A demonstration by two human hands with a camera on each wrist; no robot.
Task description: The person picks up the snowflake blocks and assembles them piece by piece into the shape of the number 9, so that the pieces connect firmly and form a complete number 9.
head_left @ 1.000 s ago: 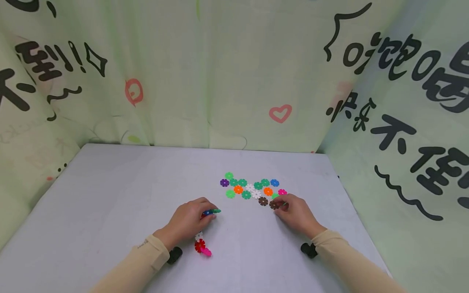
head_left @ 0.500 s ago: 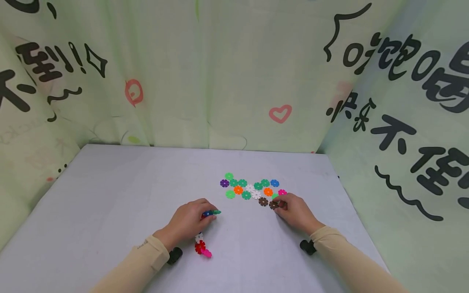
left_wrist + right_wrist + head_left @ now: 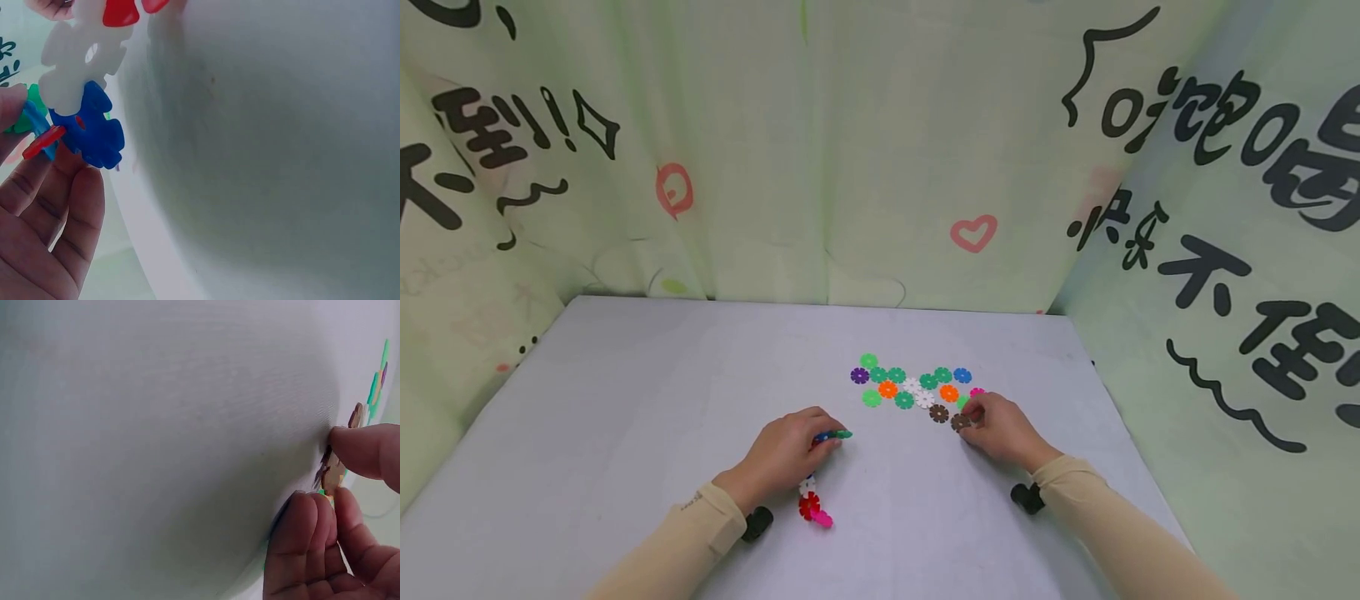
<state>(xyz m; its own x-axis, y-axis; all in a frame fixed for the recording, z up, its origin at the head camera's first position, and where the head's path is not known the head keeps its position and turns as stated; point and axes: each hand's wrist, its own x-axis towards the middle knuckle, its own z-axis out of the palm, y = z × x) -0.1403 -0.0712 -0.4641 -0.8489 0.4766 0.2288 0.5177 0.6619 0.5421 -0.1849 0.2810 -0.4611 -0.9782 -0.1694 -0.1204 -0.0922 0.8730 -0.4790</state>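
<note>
My left hand [image 3: 793, 446] pinches a chain of interlocking snowflake discs between thumb and fingers. In the left wrist view, green, light blue and red discs sit at the fingertips, joined to a blue disc [image 3: 94, 131] and a white disc [image 3: 84, 62]. The chain hangs down past the hand to a red disc [image 3: 809, 506] and a pink disc [image 3: 823, 519]. My right hand [image 3: 1003, 429] pinches a brown snowflake disc [image 3: 960, 422] at the table, thumb on one side and fingers on the other. The right wrist view shows this brown disc [image 3: 333, 474] tilted, partly hidden by the fingers.
Loose snowflake discs lie in a cluster beyond the hands: a purple one [image 3: 860, 376], orange [image 3: 949, 392], white [image 3: 924, 398], blue [image 3: 962, 375], another brown [image 3: 938, 413] and several greens. A white-covered table [image 3: 662, 375] is enclosed by printed curtains [image 3: 760, 167].
My right hand has shifted slightly left, covering more of the pink disc behind it. The brown disc at its fingertips has moved slightly and looks lighter. The left hand stays almost still.
</note>
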